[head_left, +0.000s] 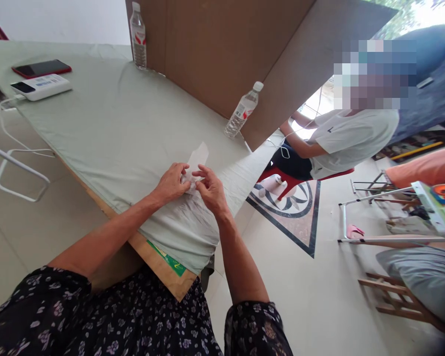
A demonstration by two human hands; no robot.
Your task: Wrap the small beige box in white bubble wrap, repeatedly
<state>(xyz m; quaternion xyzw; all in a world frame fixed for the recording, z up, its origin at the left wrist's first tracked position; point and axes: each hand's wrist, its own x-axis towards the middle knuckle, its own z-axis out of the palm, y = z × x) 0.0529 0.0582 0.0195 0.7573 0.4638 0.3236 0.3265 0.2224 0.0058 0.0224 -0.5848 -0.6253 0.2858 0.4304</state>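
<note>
Near the table's front corner, my two hands meet over a thin white tissue (pixel 199 154), whose far end sticks up beyond the fingers. My left hand (pixel 171 184) pinches its near left part between thumb and fingers. From the other side, my right hand (pixel 212 192) has its thumb and forefinger closed on the near right edge, the other fingers curled above. The part of the tissue between the fingertips is crumpled and partly hidden. Under both hands lies the pale green tablecloth (pixel 107 118).
Two water bottles, one near (pixel 242 111) and one far (pixel 138 37), stand against a brown cardboard partition (pixel 222 49). At the left lie a phone (pixel 42 68) and a white device (pixel 42 87) with a cable. A seated person (pixel 352 133) is beyond the partition, beside a stool.
</note>
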